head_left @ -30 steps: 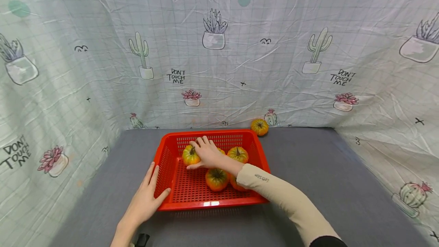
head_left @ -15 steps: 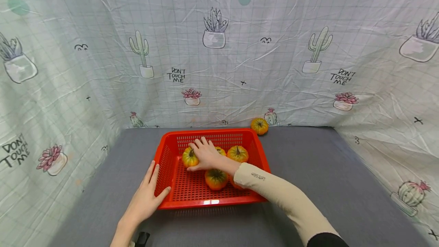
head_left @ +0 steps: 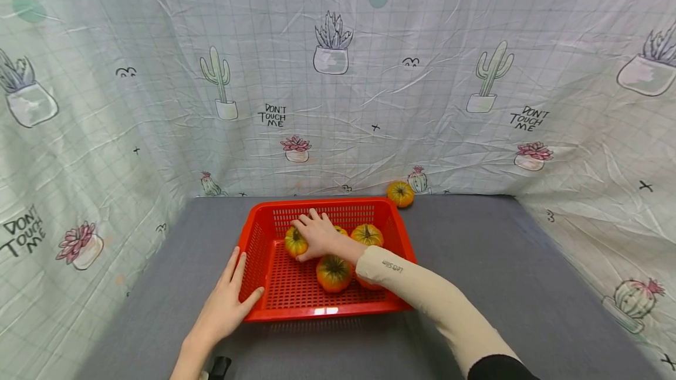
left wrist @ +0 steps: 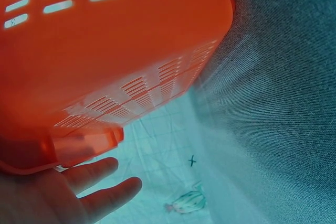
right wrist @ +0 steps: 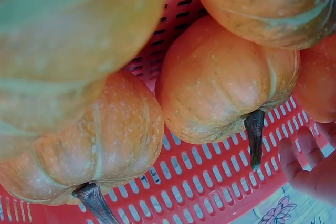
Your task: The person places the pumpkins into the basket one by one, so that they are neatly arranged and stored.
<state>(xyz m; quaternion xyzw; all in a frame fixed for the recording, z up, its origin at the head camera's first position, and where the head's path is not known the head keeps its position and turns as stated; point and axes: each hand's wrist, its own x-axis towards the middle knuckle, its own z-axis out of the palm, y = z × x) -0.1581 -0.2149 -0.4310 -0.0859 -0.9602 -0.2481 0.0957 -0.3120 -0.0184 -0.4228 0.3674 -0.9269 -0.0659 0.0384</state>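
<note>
My right hand (head_left: 320,236) reaches into a red plastic basket (head_left: 338,312) and grips a small yellow-orange pumpkin (head_left: 294,243), fingers over its far side and thumb at its near side. In the right wrist view the fingers of that hand (right wrist: 310,163) enter at the right edge, beside an orange pumpkin (right wrist: 317,80). My left hand (head_left: 223,305) rests at the basket's left rim with its fingers fairly straight and the thumb apart, over the front corner. From the left wrist, two extended fingers (left wrist: 113,195) show beyond the basket's red wall (left wrist: 121,51).
Several other pumpkins sit in the basket's middle and right: one near the front (head_left: 334,274), one at the right (head_left: 367,235), others partly behind my right arm. Another pumpkin (head_left: 400,194) lies outside, behind the basket's back right corner. A printed curtain (head_left: 338,104) borders the grey table (head_left: 475,251).
The gripped pumpkin has shifted slightly to the right, with my right hand, toward the other pumpkins. My left hand and the basket stay nearly the same.
</note>
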